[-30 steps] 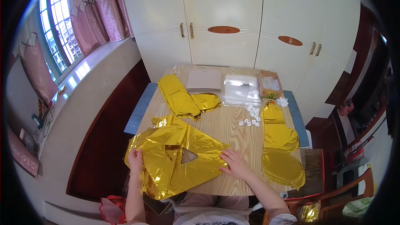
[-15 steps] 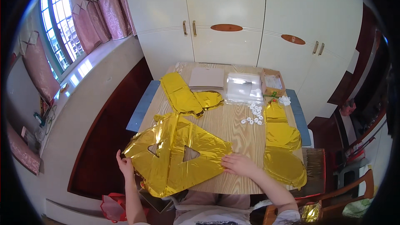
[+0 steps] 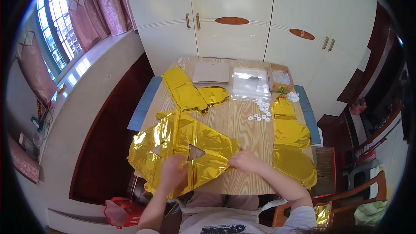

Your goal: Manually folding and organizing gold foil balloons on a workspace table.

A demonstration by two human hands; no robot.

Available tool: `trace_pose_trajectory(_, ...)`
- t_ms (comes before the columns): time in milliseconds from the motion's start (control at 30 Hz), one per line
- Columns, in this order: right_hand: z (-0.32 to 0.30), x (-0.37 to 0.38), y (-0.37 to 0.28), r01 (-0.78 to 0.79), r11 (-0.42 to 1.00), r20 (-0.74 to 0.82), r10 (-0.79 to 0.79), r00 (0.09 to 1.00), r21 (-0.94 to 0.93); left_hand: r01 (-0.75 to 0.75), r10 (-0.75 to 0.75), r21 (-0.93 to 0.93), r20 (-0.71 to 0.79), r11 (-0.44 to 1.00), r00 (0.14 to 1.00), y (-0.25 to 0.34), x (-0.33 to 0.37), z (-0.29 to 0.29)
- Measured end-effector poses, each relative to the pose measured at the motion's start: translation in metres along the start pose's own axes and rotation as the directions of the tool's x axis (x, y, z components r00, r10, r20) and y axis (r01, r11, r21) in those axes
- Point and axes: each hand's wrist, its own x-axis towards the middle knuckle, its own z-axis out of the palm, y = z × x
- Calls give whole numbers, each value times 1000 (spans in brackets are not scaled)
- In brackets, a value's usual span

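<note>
A large uninflated gold foil balloon [image 3: 208,141] lies flat and creased across the near part of the table, with triangular cut-outs and a raised fold down its middle. The fingers of my right hand [image 3: 244,161] are closed on its right corner. Over its near left half is my left hand [image 3: 174,173], smeared by motion, so its fingers do not show clearly. Another folded gold foil balloon [image 3: 184,93] rests beyond it at the far left. Down the table's right side lies a long strip of gold foil balloons [image 3: 291,136].
On the wooden table [image 3: 242,125] sit small white rings [image 3: 263,106], clear plastic bags [image 3: 250,84], a stack of pale card [image 3: 211,73], an open cardboard box [image 3: 281,78] and a white bundle [image 3: 293,97]. A wooden chair [image 3: 372,190] stands at the right; a red bag [image 3: 123,212] at the lower left.
My left hand has left the balloon's left edge and moved right, over its near half. My right hand has gone from lying flat to gripping the right corner. The view has shifted slightly.
</note>
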Motion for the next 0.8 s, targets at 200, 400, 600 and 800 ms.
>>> trace_pose_trajectory(200,-27,17,-9,-239,965,161,221,962,104,-141,170,-120,289,983,942,60,1,60)
trace_pose_trajectory(400,-24,26,-21,44,999,-261,-34,965,32,-58,45,56,219,997,975,62,6,78)
trace_pose_trajectory(600,19,7,-4,-167,981,-298,191,935,103,228,-198,-282,131,932,971,33,11,63)
trace_pose_trajectory(800,25,2,-1,-133,982,-218,161,963,136,434,-437,-534,129,725,890,-34,2,41)
